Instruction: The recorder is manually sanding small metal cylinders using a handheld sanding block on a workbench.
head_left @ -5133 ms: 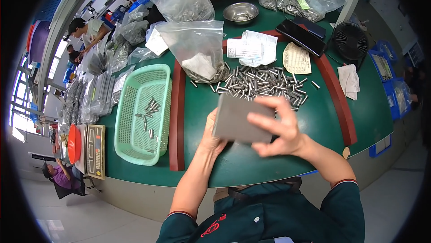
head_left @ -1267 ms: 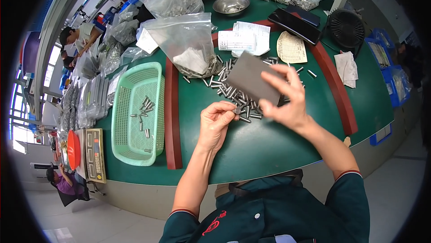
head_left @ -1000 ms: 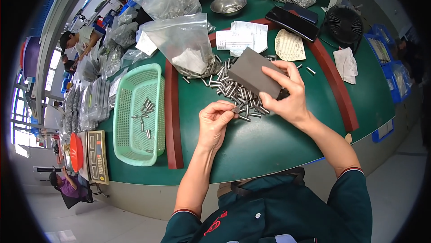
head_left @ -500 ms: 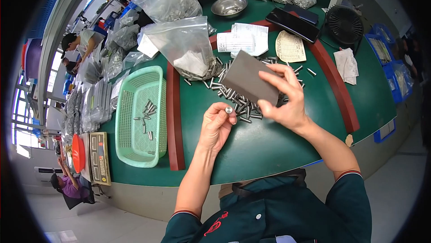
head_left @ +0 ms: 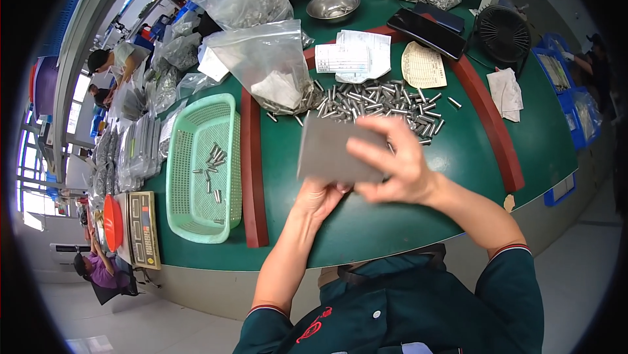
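Observation:
A flat grey rectangular block (head_left: 327, 151), much like a sanding sponge, is gripped by its right side in my right hand (head_left: 399, 164), which is slightly blurred. Under its lower edge sits my left hand (head_left: 317, 202), fingers closed on a short metal pin; the block covers the pin and most of the fingertips now. Just beyond both hands lies a loose heap of shiny metal pins (head_left: 373, 100) on the green table (head_left: 392, 223).
To the left, a pale green plastic basket (head_left: 173, 177) holds several pins, beside a dark red strip (head_left: 254, 177). Another red strip (head_left: 490, 125) curves at right. Further back are papers (head_left: 343, 60), a phone (head_left: 426, 33), a fan (head_left: 502, 33), a steel bowl (head_left: 333, 7) and plastic bags (head_left: 255, 53).
My right hand has brought the block left and down over my left hand, hiding the pin that showed in its fingertips. More of the pin heap is uncovered.

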Motion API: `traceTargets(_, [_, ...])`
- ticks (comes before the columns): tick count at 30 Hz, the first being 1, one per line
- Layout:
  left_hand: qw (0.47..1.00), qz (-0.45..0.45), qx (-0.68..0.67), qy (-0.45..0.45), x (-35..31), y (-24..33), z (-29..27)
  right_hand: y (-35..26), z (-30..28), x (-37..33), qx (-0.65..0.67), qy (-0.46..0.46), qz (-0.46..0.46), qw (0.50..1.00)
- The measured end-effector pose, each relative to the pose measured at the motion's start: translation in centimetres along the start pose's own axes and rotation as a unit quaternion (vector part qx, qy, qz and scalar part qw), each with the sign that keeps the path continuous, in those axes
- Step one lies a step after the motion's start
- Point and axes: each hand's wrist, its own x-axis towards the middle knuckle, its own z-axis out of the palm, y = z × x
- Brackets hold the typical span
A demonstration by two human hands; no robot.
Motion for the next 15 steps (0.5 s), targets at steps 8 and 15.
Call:
traceTargets(8, [0.996, -0.007, 0.028, -0.089, -0.1, 1.1, 2.0, 2.4, -1.4, -0.1, -0.057, 0.076, 0.131, 0.987])
traceTargets(15, [0.990, 0.008, 0.023, -0.142, 0.5, 0.9, 0.1, 1.5, -0.4, -0.3, -0.066, 0.092, 0.071, 0.991])
